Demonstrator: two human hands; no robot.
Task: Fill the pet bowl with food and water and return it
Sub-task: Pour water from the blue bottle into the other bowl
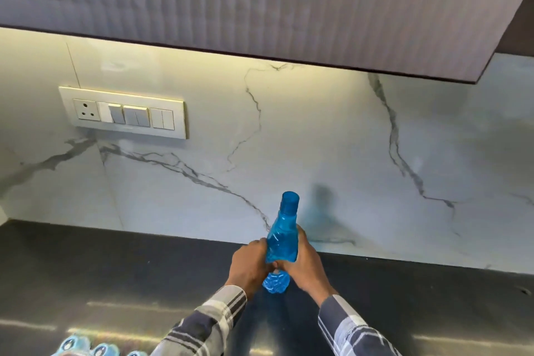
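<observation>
A blue bottle [281, 240] stands upright, leaning slightly, near the back edge of the dark counter [115, 269], roughly midway along its visible length and just in front of the marble wall [318, 139]. Its cap is on. Both hands grasp it around the lower body: the left hand [250, 263] wraps the left side with fingers curled against the plastic, and the right hand [303, 260] wraps the right side, thumb lying up along the bottle's shoulder. The fingers of the two hands meet in front of the bottle. The base of the bottle shows below the hands; whether it rests on the counter or is held just above it cannot be determined. Each arm wears a checked sleeve [208, 324]. A switch plate [124, 111] with a socket and several switches is mounted on the wall towards the left, well apart from the bottle. A ribbed cabinet [260, 3] overhangs the wall, with a strip of warm light beneath it. At the front edge of the counter, towards the left, part of a pale blue item [86, 348] is visible; its identity cannot be determined.
</observation>
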